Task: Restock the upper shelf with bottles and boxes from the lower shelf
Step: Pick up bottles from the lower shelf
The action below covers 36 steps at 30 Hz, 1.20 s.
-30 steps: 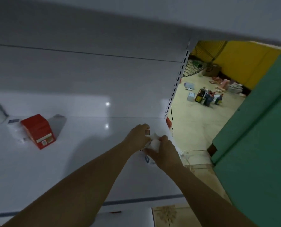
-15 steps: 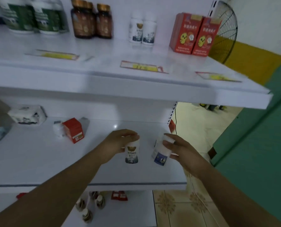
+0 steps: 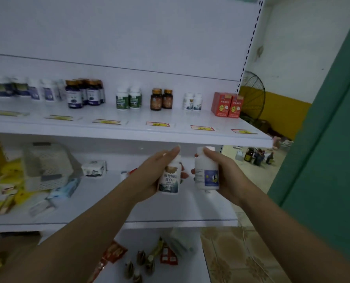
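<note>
My left hand (image 3: 149, 176) grips a white bottle with a mountain label (image 3: 169, 179), held upright. My right hand (image 3: 227, 174) grips a second white bottle with a blue label (image 3: 205, 174). Both bottles hang in the air in front of the lower shelf (image 3: 170, 219), just below the front lip of the upper shelf (image 3: 129, 129). On the upper shelf stand rows of bottles, among them two matching white bottles (image 3: 192, 102), two brown bottles (image 3: 161, 99), and two red boxes (image 3: 227, 105) at the right end.
A white mesh basket (image 3: 47, 166), a white box (image 3: 94, 168) and loose packets lie on the lower shelf's left half. Small bottles and red packets sit on the bottom shelf (image 3: 149, 260). A green wall (image 3: 323, 160) stands to the right, with a fan (image 3: 253, 94) behind.
Both hands have lifted the two white bottles off the lower shelf, up toward the upper shelf's edge. My view has tilted upward, so the whole upper shelf shows.
</note>
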{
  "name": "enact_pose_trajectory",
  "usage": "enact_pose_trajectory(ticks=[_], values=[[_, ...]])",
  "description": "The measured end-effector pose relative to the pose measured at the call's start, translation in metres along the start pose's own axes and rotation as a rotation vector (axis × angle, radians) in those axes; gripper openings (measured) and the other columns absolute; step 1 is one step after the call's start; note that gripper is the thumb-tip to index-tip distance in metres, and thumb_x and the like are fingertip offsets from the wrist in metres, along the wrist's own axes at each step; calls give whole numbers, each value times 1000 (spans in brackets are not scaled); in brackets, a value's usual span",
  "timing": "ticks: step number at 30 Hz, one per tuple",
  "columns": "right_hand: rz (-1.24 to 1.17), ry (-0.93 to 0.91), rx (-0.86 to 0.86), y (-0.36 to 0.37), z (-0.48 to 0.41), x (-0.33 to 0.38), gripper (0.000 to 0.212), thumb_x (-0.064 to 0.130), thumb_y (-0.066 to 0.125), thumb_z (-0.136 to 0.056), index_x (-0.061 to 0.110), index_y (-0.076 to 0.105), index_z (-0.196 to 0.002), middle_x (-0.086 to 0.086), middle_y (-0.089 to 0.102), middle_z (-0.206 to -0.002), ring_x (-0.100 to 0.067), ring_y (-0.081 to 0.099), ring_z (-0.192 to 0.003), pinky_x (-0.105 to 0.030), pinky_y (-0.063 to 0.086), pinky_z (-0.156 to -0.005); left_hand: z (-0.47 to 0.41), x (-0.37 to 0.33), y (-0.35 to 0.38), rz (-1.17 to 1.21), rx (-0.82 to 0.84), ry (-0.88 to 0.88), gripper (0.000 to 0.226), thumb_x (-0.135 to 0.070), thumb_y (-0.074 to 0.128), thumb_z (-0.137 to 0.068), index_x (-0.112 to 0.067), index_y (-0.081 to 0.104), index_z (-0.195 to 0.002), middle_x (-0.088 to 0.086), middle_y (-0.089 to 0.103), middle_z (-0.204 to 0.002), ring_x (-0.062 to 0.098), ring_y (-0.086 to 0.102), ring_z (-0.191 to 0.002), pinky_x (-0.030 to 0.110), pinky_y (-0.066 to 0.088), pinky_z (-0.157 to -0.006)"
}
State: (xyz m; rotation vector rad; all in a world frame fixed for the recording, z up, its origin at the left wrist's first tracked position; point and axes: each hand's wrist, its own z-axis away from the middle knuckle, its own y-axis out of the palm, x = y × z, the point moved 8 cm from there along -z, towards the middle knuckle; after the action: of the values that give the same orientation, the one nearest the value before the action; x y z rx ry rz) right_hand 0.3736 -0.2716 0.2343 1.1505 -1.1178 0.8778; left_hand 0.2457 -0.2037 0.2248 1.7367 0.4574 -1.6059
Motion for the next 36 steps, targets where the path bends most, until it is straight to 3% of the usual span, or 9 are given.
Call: enact_pose_trajectory(ticks=[7, 12, 16, 20, 22, 28, 36], values=[[64, -130, 84, 103, 57, 53, 22, 34, 54, -91, 13, 61, -93, -5, 69, -74, -17, 64, -60, -31, 52, -63, 100, -76, -10, -197, -72, 106, 41, -51, 54, -88, -11, 56, -98, 9, 69, -76, 20, 64, -62, 30, 54, -63], [77, -187, 121, 134, 70, 84, 21, 34, 57, -89, 14, 62, -90, -6, 69, -75, -20, 62, -63, -31, 51, -64, 131, -117, -13, -154, -69, 183, 53, -55, 63, -73, -9, 54, -98, 10, 68, -72, 19, 64, -57, 32, 53, -65], [84, -221, 143, 150, 71, 93, 20, 34, 57, -90, 15, 61, -91, -5, 69, -72, -18, 63, -60, -30, 51, -62, 144, -130, -20, -135, -78, 215, 38, -49, 60, -84, -13, 54, -96, 11, 66, -72, 19, 62, -58, 30, 54, -64], [97, -205, 148, 167, 61, 92, 22, 34, 57, -90, 13, 61, -94, -7, 68, -75, -19, 62, -62, -31, 51, -62, 151, -136, -41, -142, -113, 220, 41, -48, 59, -86, -10, 55, -98, 11, 66, -74, 19, 61, -59, 32, 53, -67], [84, -208, 160, 181, 54, 92, 21, 33, 56, -90, 13, 61, -94, -7, 68, -75, -19, 62, -61, -31, 51, -62, 157, -140, -58, -153, -146, 226, 44, -49, 59, -85, -8, 56, -103, 10, 66, -73, 19, 62, -59, 32, 53, -68], [88, -182, 244, 255, 22, 72, 21, 34, 58, -89, 14, 61, -96, -8, 68, -79, -16, 65, -59, -30, 55, -61, 190, -148, -139, -210, -295, 251, 39, -49, 59, -85, -10, 56, -82, 11, 66, -71, 20, 62, -58, 33, 51, -69], [111, -129, 391, 374, -35, 34, 19, 32, 56, -92, 14, 62, -92, -6, 68, -73, -15, 65, -56, -27, 55, -57, 226, -178, -256, -202, -452, 293, 37, -47, 57, -88, -10, 56, -87, 12, 66, -73, 20, 62, -59, 30, 52, -63]])
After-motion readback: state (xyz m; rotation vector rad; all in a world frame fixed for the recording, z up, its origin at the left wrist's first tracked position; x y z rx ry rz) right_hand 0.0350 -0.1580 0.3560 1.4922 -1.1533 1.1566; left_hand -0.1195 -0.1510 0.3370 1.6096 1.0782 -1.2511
